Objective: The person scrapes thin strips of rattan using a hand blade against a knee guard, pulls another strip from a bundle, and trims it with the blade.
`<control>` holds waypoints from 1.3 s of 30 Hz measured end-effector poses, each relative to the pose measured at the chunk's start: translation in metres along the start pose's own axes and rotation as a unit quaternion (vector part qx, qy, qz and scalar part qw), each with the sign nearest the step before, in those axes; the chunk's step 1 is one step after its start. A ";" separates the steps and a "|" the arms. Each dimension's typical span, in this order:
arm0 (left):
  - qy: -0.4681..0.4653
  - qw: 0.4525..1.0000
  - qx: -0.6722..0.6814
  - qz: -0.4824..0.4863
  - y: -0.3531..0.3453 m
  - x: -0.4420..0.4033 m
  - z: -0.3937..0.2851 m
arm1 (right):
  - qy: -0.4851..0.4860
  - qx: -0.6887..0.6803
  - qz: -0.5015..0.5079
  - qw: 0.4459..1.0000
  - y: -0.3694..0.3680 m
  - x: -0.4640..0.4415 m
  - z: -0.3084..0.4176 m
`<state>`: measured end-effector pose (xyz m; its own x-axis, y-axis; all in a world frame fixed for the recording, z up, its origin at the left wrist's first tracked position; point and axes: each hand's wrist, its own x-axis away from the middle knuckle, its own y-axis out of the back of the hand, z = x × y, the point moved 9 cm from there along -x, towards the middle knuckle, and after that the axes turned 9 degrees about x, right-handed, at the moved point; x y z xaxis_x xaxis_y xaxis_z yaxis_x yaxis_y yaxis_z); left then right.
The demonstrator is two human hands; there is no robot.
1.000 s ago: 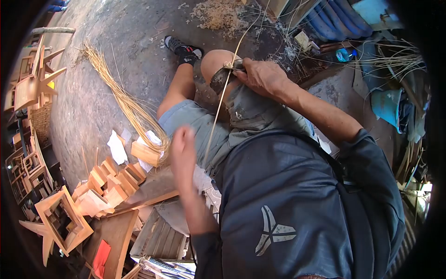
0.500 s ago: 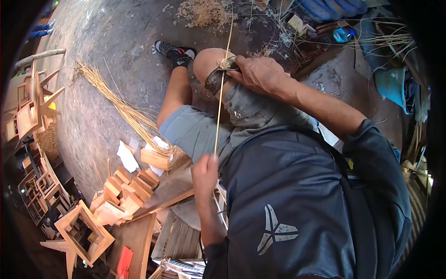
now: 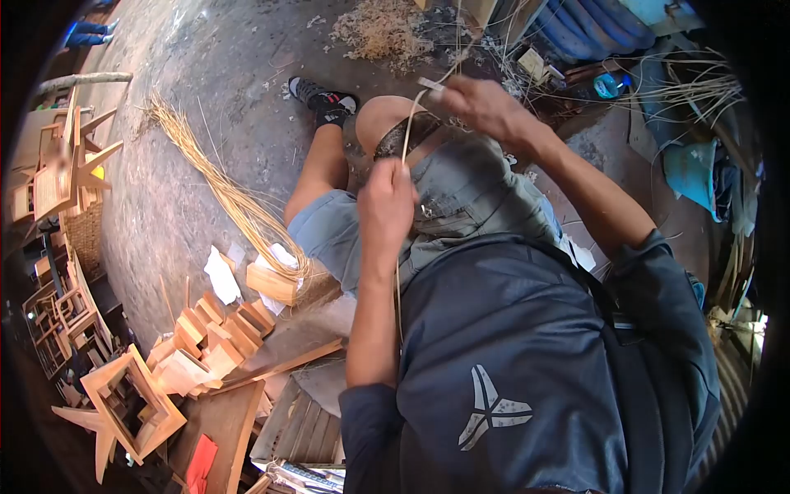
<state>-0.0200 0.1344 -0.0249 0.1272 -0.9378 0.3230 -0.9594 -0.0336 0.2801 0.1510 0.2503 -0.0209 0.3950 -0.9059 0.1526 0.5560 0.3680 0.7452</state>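
My left hand [image 3: 387, 202] is closed around a thin rattan strand [image 3: 408, 136] in front of my thigh. The strand runs up past the knee, bends near my right hand and trails toward the floor beyond; its lower end hangs beside my jacket. My right hand [image 3: 481, 107], blurred by motion, grips what looks like a small knife, its short pale flat blade [image 3: 429, 84] pointing left close to the strand. A dark pad [image 3: 409, 136] lies over my bent knee, just below the blade.
A bundle of rattan strands [image 3: 214, 177] lies on the floor at left, by stacked wooden blocks [image 3: 214, 329]. Wooden frames [image 3: 136, 403] stand lower left. Shavings [image 3: 383, 33] are heaped ahead. A blue bucket [image 3: 691, 177] and coiled blue hose [image 3: 592, 29] sit at right.
My left hand has moved up along the strand toward the knee. My right hand has lifted off the knee pad, up and right, and the shavings clump at the blade is gone.
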 end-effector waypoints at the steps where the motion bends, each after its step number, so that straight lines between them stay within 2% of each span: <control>1: -0.010 1.000 -0.011 0.005 -0.005 -0.014 -0.001 | -0.008 0.051 0.027 0.998 -0.009 0.002 0.002; 4: -0.011 1.000 -0.016 0.017 -0.006 -0.022 0.004 | -0.026 0.168 0.086 0.982 -0.036 0.014 0.010; 6: 0.129 0.990 0.047 0.020 0.012 0.018 0.031 | -0.034 0.170 0.071 0.982 -0.032 0.015 0.011; 8: 0.214 0.972 0.093 0.031 0.030 0.068 0.072 | -0.032 0.166 0.068 0.983 -0.035 0.014 0.011; 10: 0.255 0.960 0.115 0.000 0.048 0.114 0.098 | -0.026 0.161 0.069 0.984 -0.037 0.012 0.010; 13: 0.234 0.956 0.173 -0.040 0.046 0.133 0.088 | -0.029 0.117 0.107 0.987 -0.034 0.005 0.012; 16: 0.167 0.978 0.117 -0.041 0.032 0.093 0.057 | -0.009 0.020 0.065 0.998 -0.028 -0.006 0.001; 19: 0.075 0.993 0.079 -0.050 0.013 0.029 0.023 | -0.014 0.025 0.053 0.998 -0.020 -0.001 0.005; 23: -0.017 0.998 0.020 -0.050 -0.009 -0.030 0.010 | 0.001 0.153 0.097 0.984 -0.036 0.019 0.023; 24: -0.034 0.998 0.002 -0.053 -0.010 -0.034 0.008 | 0.006 0.172 0.069 0.983 -0.036 0.024 0.027; 27: 0.033 0.999 -0.036 -0.004 0.004 0.016 0.024 | -0.021 0.150 0.044 0.987 -0.037 0.022 0.019; 29: 0.155 0.987 0.031 0.030 0.039 0.091 0.074 | -0.010 0.153 0.021 0.988 -0.037 0.017 0.016; 30: 0.238 0.970 0.058 -0.012 0.062 0.133 0.077 | -0.011 0.158 0.019 0.987 -0.036 0.016 0.016; 31: 0.318 0.933 0.151 -0.078 0.084 0.178 0.096 | -0.013 0.162 0.017 0.987 -0.036 0.017 0.017; 32: 0.374 0.912 0.135 -0.101 0.107 0.222 0.109 | -0.025 0.169 0.021 0.985 -0.037 0.016 0.016; 34: 0.363 0.880 0.299 -0.071 0.108 0.268 0.112 | -0.013 0.167 0.017 0.986 -0.038 0.013 0.019; 35: 0.359 0.892 0.264 -0.081 0.111 0.273 0.113 | -0.006 0.165 0.015 0.986 -0.039 0.012 0.021; 37: 0.341 0.915 0.194 -0.096 0.098 0.245 0.095 | -0.012 0.072 -0.004 0.997 -0.035 0.002 0.007; 38: 0.306 0.901 0.275 -0.138 0.091 0.231 0.108 | -0.016 0.026 -0.010 0.999 -0.033 0.001 0.000; 39: 0.279 0.931 0.204 -0.120 0.083 0.202 0.095 | -0.035 0.001 -0.009 0.999 -0.025 0.001 -0.005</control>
<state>-0.0981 -0.0910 -0.0223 0.3526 -0.5648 0.7461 -0.8876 -0.4543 0.0755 0.1411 0.2416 -0.0425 0.3336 -0.9245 0.1845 0.5614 0.3521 0.7489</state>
